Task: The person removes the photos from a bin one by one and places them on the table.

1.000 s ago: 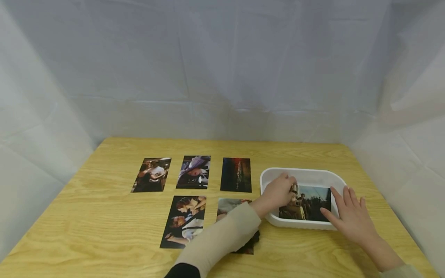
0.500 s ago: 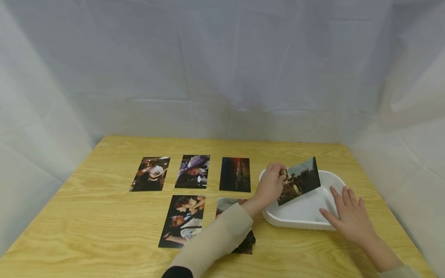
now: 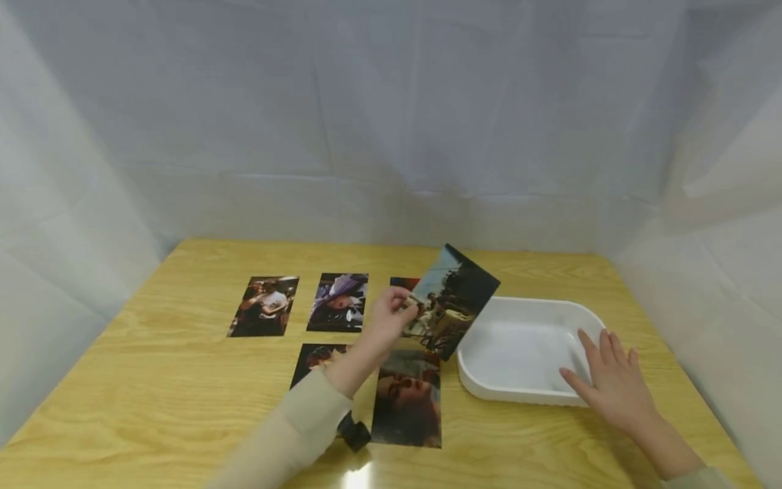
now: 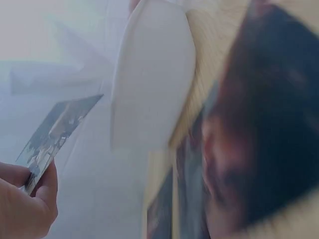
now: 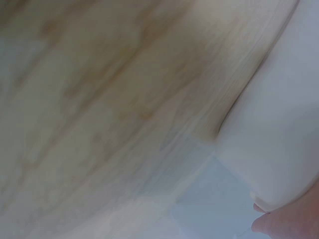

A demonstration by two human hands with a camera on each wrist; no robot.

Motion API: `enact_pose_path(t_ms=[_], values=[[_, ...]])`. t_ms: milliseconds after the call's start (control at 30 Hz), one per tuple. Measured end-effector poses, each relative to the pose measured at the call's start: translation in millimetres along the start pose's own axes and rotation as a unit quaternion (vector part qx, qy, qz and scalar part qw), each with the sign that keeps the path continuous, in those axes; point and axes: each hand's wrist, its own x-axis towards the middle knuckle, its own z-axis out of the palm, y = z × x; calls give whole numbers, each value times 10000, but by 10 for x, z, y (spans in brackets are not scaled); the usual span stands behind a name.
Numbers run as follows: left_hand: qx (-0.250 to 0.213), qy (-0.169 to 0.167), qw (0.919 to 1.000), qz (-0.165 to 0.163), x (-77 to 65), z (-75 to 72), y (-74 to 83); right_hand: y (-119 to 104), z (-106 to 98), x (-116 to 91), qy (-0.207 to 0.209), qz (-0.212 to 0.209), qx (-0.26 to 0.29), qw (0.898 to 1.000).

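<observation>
My left hand (image 3: 386,320) pinches a photo (image 3: 455,299) by its left edge and holds it tilted above the table. The same photo (image 4: 60,129) shows in the left wrist view between thumb and fingers. It partly covers a dark photo (image 3: 404,282) lying behind it. My right hand (image 3: 617,384), fingers straight and spread, rests at the right end of a white tray (image 3: 531,397), which has nothing lying in it. In the right wrist view part of the right hand (image 5: 291,219) touches the tray's side (image 5: 279,124).
On the wooden table (image 3: 153,380) lie further photos: one of a couple (image 3: 265,307), one with purple stripes (image 3: 339,303), one of a face (image 3: 408,401), and one (image 3: 311,360) partly under the left arm. White sheeting (image 3: 391,122) surrounds the table.
My left hand has lifted the photo out of the tray and carried it left, turning it on the way. The right hand has stayed at the tray's right end.
</observation>
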Motion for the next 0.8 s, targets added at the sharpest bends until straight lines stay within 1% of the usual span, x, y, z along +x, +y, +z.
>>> enact_pose_path(t_ms=[67,133,200,233,300,367,467,567,700,800], values=[[-54,97,9998,-156,-94,-213,-20,1,-4,-2,56,-6,-20,10000],[59,177,9995,-245,-193,-423,-40,5,-8,-4,106,-10,-36,9999],[266,269,9988,-305,-303,-625,-71,8,-10,-5,116,-14,-33,9999],[469,330,9977,-358,-358,-724,-86,9,-11,-6,110,-13,-27,9999],[720,388,9959,-391,-470,-914,-114,10,-12,-10,73,0,-14,10000],[1034,478,9922,-508,-592,-1102,-141,12,-8,-11,35,9,1,10000],[1273,513,9882,-680,-769,-1381,-187,18,3,-9,-38,31,18,10000],[1547,603,9817,-937,-924,-1641,-244,24,17,-1,-33,23,20,10000],[1886,683,9714,-1269,-1062,-1946,-309,30,27,17,-2,13,3,10000],[2132,657,9646,-1407,-1121,-2125,-337,26,23,27,23,4,18,10000]])
